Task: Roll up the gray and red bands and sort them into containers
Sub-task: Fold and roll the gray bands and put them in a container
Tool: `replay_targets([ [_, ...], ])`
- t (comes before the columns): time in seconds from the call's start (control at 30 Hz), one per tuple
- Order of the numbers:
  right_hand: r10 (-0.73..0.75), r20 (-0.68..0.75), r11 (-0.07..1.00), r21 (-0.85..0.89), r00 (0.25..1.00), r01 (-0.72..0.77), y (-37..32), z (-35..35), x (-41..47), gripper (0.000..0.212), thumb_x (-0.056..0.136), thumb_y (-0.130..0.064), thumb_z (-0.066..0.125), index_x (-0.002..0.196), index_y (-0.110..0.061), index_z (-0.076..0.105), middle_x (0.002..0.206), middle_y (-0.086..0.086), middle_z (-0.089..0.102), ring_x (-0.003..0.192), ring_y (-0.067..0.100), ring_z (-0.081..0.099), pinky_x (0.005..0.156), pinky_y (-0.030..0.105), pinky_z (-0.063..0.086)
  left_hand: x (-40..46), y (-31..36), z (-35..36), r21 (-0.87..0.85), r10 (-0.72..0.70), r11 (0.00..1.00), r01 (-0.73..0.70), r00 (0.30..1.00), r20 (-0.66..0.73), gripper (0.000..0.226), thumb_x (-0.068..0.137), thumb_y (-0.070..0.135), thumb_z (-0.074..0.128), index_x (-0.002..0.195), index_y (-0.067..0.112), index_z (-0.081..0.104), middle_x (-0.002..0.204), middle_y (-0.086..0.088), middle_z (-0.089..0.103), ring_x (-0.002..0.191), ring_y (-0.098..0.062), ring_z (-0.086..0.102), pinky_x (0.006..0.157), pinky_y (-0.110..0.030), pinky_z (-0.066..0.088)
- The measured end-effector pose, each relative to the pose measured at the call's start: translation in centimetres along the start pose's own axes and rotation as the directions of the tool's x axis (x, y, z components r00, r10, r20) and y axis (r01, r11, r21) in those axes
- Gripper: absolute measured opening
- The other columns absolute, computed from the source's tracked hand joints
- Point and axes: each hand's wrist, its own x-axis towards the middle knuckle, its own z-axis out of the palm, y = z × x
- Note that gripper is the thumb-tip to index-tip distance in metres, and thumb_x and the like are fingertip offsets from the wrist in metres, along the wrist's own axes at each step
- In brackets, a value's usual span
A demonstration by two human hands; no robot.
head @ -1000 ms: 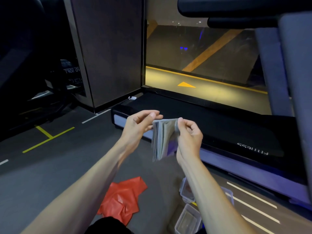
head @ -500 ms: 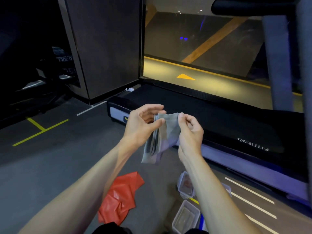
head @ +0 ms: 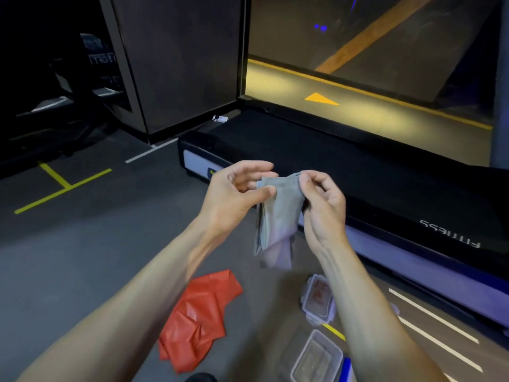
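Gray folded band (head: 276,216), one, is hanging pinched between both hands: left hand (head: 234,195) and right hand (head: 323,205) are gripping its top. One red band (head: 197,321) is lying on the floor (head: 82,257) beside two clear containers (head: 316,357), with open floor to the left.

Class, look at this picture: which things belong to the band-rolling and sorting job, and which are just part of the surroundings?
Part of the job:
- gray band, held by left hand and right hand
- red band, crumpled on the floor
- two clear containers: far container, near container

Just surroundings:
- treadmill
- yellow floor tape
- white floor lines
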Motion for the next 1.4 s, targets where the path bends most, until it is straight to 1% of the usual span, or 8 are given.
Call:
replay_targets([
  [0.27,0.038,-0.100,0.999,0.007,0.994,-0.038,6.5,0.9,5.2,0.014,0.099,-0.004,0.063,0.088,-0.013,0.066,0.074,-0.008,0.073,0.076,0.004,0.065,0.082,0.024,0.051,2.6,-7.5,-3.4,-0.048,-0.021,0.999,0.022,1.000,0.017,0.033,0.095,-0.004,0.062,0.124,0.012,0.066,0.124,-0.005,0.072,0.118,-0.020,0.067,0.097,-0.031,0.054],
  [0.47,0.197,-0.021,0.974,0.123,0.980,-0.193,10.8,-0.3,9.2,0.013,0.100,-0.005,0.059,0.090,-0.010,0.063,0.084,0.000,0.068,0.087,0.012,0.060,0.097,0.035,0.046,3.4,-19.3,-6.5,0.121,-0.264,0.956,0.269,0.963,-0.055,0.044,0.071,0.002,0.055,0.108,0.024,0.065,0.105,0.003,0.070,0.083,-0.001,0.064,0.075,-0.018,0.051],
  [0.67,0.314,0.150,0.935,0.122,0.938,-0.332,15.0,-1.6,10.1,0.007,0.101,-0.008,0.055,0.095,-0.009,0.058,0.079,-0.001,0.064,0.073,0.007,0.060,0.076,0.024,0.052,4.2,-31.2,-5.7,-0.025,-0.746,0.666,0.746,0.665,-0.028,0.023,0.099,0.010,0.047,0.113,0.018,0.063,0.109,-0.008,0.065,0.084,-0.019,0.059,0.069,-0.030,0.051],
  [0.9,0.465,0.288,0.865,0.055,0.837,-0.499,19.4,-4.0,9.3,0.005,0.085,-0.016,0.061,0.088,-0.013,0.060,0.078,0.000,0.071,0.071,0.012,0.062,0.083,0.034,0.049,1.8,-37.1,-4.4,-0.200,-0.834,0.453,0.869,0.492,0.248,0.034,0.101,-0.005,0.041,0.091,0.010,0.070,0.079,-0.010,0.075,0.063,-0.016,0.074,0.058,-0.031,0.061],
  [1.1,0.517,0.320,0.833,0.023,0.794,-0.552,23.7,-7.8,10.2,0.006,0.090,-0.023,0.066,0.093,-0.017,0.065,0.085,0.005,0.064,0.073,0.012,0.061,0.071,0.027,0.054,0.8,-40.7,-4.3,-0.202,-0.795,0.442,0.874,0.486,0.363,0.038,0.069,0.009,0.081,0.103,0.005,0.065,0.084,-0.007,0.077,0.072,-0.018,0.074,0.069,-0.034,0.062],
  [1.17,0.531,0.339,0.823,0.014,0.777,-0.568,25.1,-8.4,10.1,0.006,0.093,-0.022,0.064,0.094,-0.016,0.065,0.086,0.007,0.060,0.073,0.014,0.059,0.069,0.027,0.053,1.0,-40.9,-3.2,-0.036,-0.808,0.536,0.843,0.525,0.267,0.012,0.092,-0.007,0.063,0.090,0.004,0.061,0.067,0.002,0.075,0.058,-0.007,0.071,0.059,-0.023,0.058],
  [1.23,0.546,0.356,0.807,0.017,0.758,-0.590,26.3,-8.9,10.0,0.006,0.094,-0.022,0.061,0.094,-0.016,0.063,0.084,0.007,0.058,0.070,0.014,0.057,0.064,0.026,0.054,1.7,-41.1,-2.3,0.078,-0.789,0.608,0.790,0.590,0.171,0.036,0.099,-0.016,0.042,0.079,0.009,0.057,0.052,0.011,0.067,0.049,0.001,0.065,0.051,-0.015,0.053],
  [1.4,0.536,0.424,0.811,-0.016,0.730,-0.585,28.6,-10.7,10.4,0.008,0.087,-0.021,0.070,0.089,-0.016,0.066,0.082,0.014,0.055,0.064,0.020,0.053,0.058,0.028,0.051,5.8,-43.5,-3.2,0.230,-0.682,0.714,0.661,0.732,0.013,0.038,0.094,-0.015,0.054,0.076,0.017,0.061,0.052,0.017,0.065,0.053,0.006,0.061,0.058,-0.016,0.049],
])
